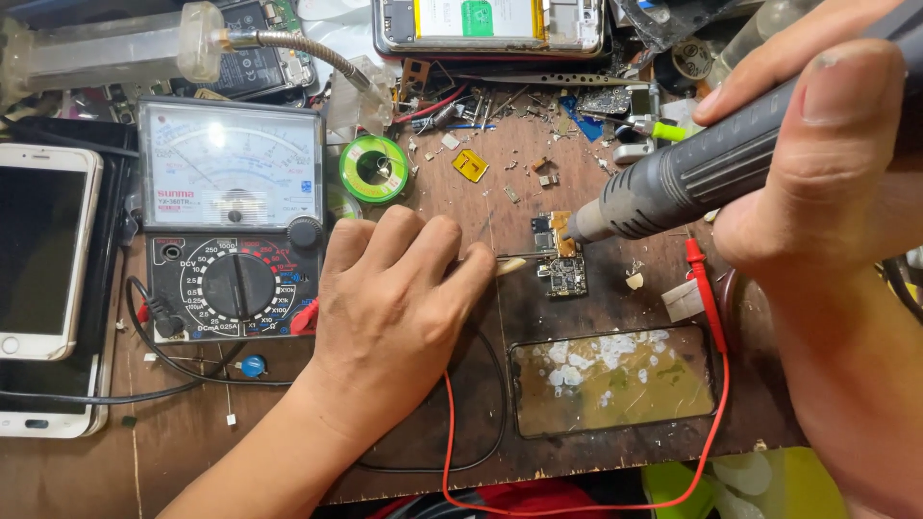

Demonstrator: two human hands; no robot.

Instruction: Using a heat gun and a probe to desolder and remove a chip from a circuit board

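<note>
My right hand [817, 163] grips a grey hot-air tool [687, 178], its nozzle pointed down-left at a small phone circuit board [560, 269] on the wooden bench. My left hand [399, 308] rests on the bench just left of the board and pinches thin tweezers [510, 261] whose tips touch the board's left edge. Orange tape covers the board's upper part.
An analog multimeter [231, 221] sits at the left, its red probe lead [707, 288] looping round a cracked phone glass [615, 380]. A white phone [43, 250] lies far left, a green solder spool [373, 168] behind my left hand, an opened phone [490, 27] at the back. Scattered small parts litter the bench.
</note>
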